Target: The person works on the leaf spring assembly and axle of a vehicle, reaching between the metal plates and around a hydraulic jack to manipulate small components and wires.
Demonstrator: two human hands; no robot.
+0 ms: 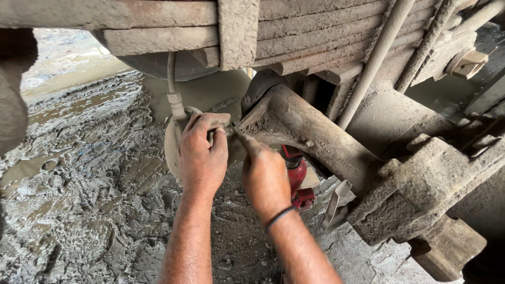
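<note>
two bare forearms reach up from the bottom edge over wet, churned mud (89, 210). the right hand (264, 176), with a dark band (279, 217) round its wrist, is curled into a loose fist, its fingers pinched on something small and thin near the end of the mud-caked axle beam (310, 134); what that small thing is cannot be told. just left of it, the left hand (202, 155) wraps over the top of a round, pale metal drum (171, 144), fingers bent down over its rim and thumb side toward the right hand, so the two hands almost touch. a thin hose (171, 79) rises from the drum's top. behind the right hand stands a red jack (295, 176), partly hidden, under the beam. to the right, a blocky mud-coated bracket (421, 194) juts out. above everything, stacked leaf springs (315, 37) span the top, crossed by slanted rods (376, 58). farther off lies a muddy puddle (68, 79).
</note>
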